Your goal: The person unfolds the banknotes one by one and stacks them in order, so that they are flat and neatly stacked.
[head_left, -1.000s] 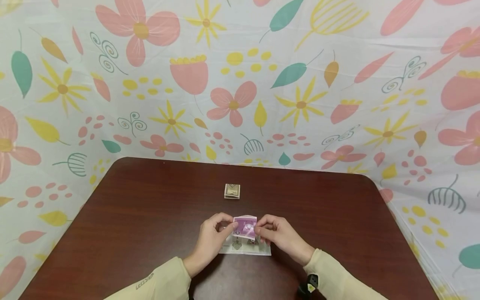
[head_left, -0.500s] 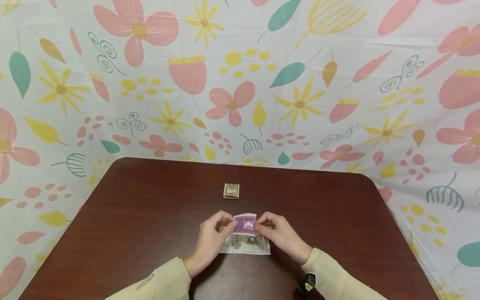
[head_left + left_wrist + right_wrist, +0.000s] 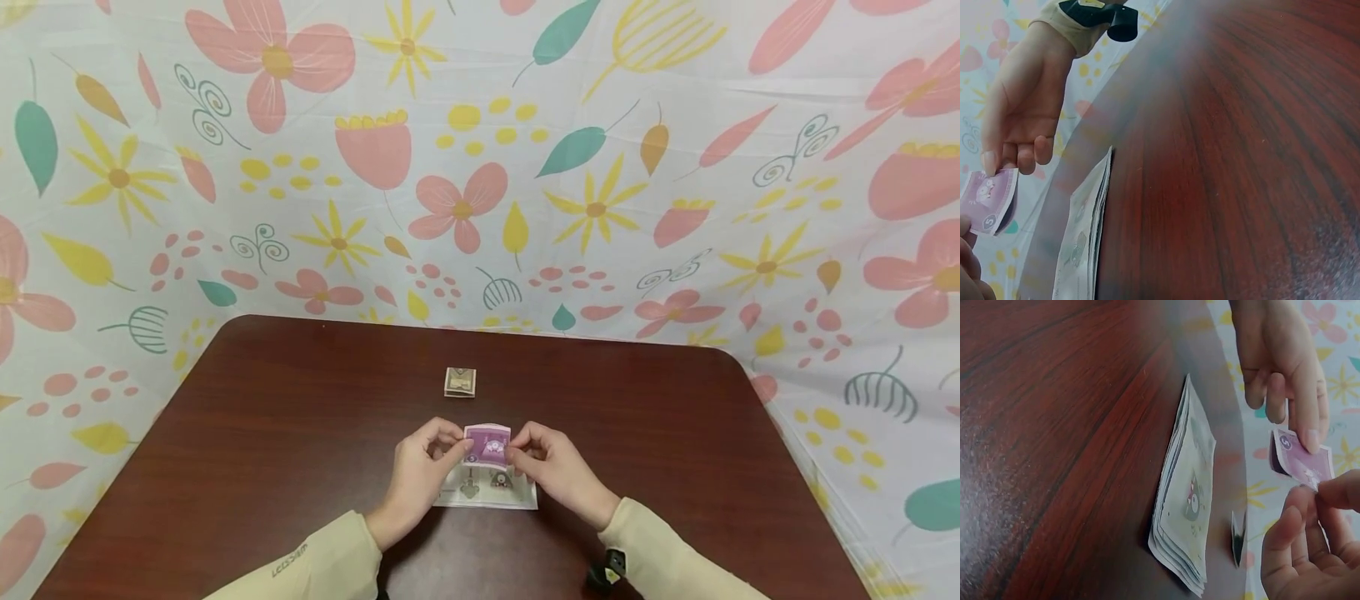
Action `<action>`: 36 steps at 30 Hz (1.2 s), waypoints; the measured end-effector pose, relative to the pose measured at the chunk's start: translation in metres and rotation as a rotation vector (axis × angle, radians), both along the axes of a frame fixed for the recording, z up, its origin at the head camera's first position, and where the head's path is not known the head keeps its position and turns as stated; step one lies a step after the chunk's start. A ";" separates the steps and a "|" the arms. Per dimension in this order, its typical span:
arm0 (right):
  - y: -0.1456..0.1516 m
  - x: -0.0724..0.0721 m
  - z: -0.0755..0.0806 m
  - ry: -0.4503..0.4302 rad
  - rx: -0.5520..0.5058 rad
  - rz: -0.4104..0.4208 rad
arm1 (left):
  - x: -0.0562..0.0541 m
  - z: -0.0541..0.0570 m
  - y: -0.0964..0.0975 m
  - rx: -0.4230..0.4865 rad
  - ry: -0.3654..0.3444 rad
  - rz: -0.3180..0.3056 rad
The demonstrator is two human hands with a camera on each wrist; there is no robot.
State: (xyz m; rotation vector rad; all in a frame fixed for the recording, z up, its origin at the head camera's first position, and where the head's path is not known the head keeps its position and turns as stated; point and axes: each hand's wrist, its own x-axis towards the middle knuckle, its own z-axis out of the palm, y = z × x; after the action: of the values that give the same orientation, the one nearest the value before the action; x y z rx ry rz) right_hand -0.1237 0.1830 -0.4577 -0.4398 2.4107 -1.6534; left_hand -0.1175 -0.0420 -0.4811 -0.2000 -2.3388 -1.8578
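Note:
A purple folded play banknote, marked with a 5, is held up between both hands. My left hand pinches its left end between thumb and fingers, while my right hand pinches the right end. In the right wrist view the folded note shows a gap between its layers. Beneath it on the table lies a stack of pale green play banknotes. Both wrist views show the stack lower than the hands, apart from the purple note.
A small folded brownish note lies farther back on the dark wooden table. Behind the table hangs a white cloth printed with flowers and leaves. A black strapped device sits at the right wrist.
The purple note has risen slightly and its lower edge has tipped up, so its face looks shorter. Both hands keep their pinch. The head view has shifted a little.

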 end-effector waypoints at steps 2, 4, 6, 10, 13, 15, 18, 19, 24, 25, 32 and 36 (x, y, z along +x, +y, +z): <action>-0.001 0.000 0.000 0.008 0.013 -0.013 | 0.001 -0.001 0.000 -0.005 0.004 0.002; -0.002 0.000 0.001 0.011 0.030 -0.037 | 0.001 -0.001 0.001 -0.002 0.019 -0.001; -0.002 0.000 0.001 0.004 0.043 -0.058 | 0.001 -0.002 0.002 -0.005 0.033 -0.002; -0.005 0.000 0.003 -0.008 0.048 -0.079 | 0.000 -0.002 0.002 -0.023 0.043 0.008; -0.006 0.000 0.004 -0.015 0.038 -0.071 | -0.001 -0.002 0.001 -0.033 0.033 0.007; -0.006 0.000 0.003 -0.016 0.033 -0.061 | -0.002 -0.003 0.001 -0.033 0.033 -0.002; -0.005 -0.002 0.001 -0.014 0.033 -0.051 | -0.004 -0.004 0.001 -0.026 0.041 -0.012; -0.004 -0.002 0.000 -0.012 0.039 -0.049 | -0.004 -0.004 0.001 -0.021 0.048 -0.013; 0.001 -0.006 -0.004 -0.042 0.048 -0.054 | -0.006 -0.003 0.000 -0.004 0.077 -0.006; 0.002 -0.006 -0.004 -0.048 0.045 -0.055 | -0.006 -0.003 -0.001 0.000 0.077 -0.005; 0.004 -0.012 -0.006 -0.055 0.032 -0.084 | -0.005 -0.003 -0.002 0.053 0.045 -0.028; 0.007 -0.017 -0.009 -0.088 0.015 -0.084 | -0.004 -0.003 -0.003 0.112 0.020 -0.062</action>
State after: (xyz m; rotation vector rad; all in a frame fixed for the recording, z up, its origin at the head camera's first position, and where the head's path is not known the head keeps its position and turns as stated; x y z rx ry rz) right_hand -0.1403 0.1904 -0.4666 -0.2614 2.4058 -1.6505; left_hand -0.1215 -0.0446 -0.4839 -0.2800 -2.2318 -1.9991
